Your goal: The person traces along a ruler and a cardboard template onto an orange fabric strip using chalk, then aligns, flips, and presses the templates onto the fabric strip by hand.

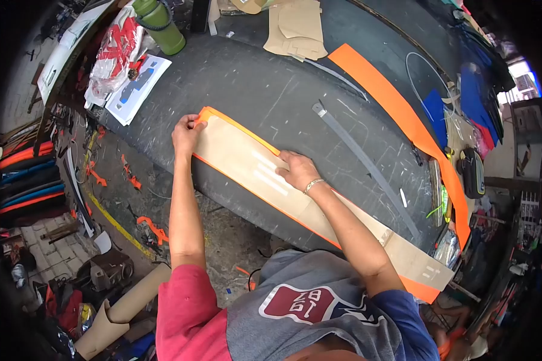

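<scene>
A long tan cardboard pattern (247,155) lies slantwise along the near side of the dark table, on top of an orange fabric strip (418,290). Orange shows along both long edges and at the right end. My left hand (188,135) is closed on the far-left corner, thumb and fingers pinching cardboard and fabric together. Midway along the far edge, my right hand (298,169) grips the cardboard and the orange edge, its thumb on top of the board. Some of its fingertips are hidden. My right forearm crosses over the pattern.
A metal ruler (367,162) and a white chalk-like stick (403,197) lie beyond the pattern. Another orange strip (397,114) curves along the right. Card pieces (295,27), a green bottle (159,27) and a printed sheet (138,90) are at the back.
</scene>
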Motion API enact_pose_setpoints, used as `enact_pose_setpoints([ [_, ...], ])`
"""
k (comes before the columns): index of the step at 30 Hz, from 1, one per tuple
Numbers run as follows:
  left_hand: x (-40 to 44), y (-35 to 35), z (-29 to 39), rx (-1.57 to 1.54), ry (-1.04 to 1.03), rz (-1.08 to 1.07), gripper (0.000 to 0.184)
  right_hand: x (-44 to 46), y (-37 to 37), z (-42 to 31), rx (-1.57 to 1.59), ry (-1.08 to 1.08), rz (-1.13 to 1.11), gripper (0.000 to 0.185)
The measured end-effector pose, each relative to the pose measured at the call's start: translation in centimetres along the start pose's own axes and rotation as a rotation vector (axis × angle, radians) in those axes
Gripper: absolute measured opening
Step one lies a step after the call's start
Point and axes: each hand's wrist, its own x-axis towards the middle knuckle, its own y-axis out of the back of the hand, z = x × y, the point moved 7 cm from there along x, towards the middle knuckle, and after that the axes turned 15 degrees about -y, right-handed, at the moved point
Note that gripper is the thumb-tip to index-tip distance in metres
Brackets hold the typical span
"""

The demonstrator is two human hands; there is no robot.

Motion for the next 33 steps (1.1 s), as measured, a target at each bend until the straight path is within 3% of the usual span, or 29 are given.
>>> enact_pose_setpoints([
  [6,0.9,0.1,-2.9,-0.115,0.051,0.004,0.029,-0.2,-0.1,0.2,0.022,0.049,-0.013,0.036],
  [11,0.8,0.4,-1.5,-0.055,0.039,0.036,0.029,0.1,0.1,0.1,0.026,0.041,0.004,0.037],
  [21,0.2,0.7,-1.3,0.067,-0.126,0.090,0.024,-0.2,-0.1,-0.3,0.039,0.054,0.079,0.033],
  [27,0.1,1.1,0.6,0.233,-0.297,0.079,0.025,-0.5,0.0,-1.7,-0.023,0.082,0.093,0.045],
  [30,0.0,0.9,1.0,0.154,-0.135,-0.051,0.025,-0.4,-0.3,-1.8,-0.043,0.098,0.113,0.046],
  [33,0.8,0.3,-0.6,0.199,-0.227,-0.032,0.032,-0.1,-0.3,-1.7,-0.031,0.092,0.123,0.045],
])
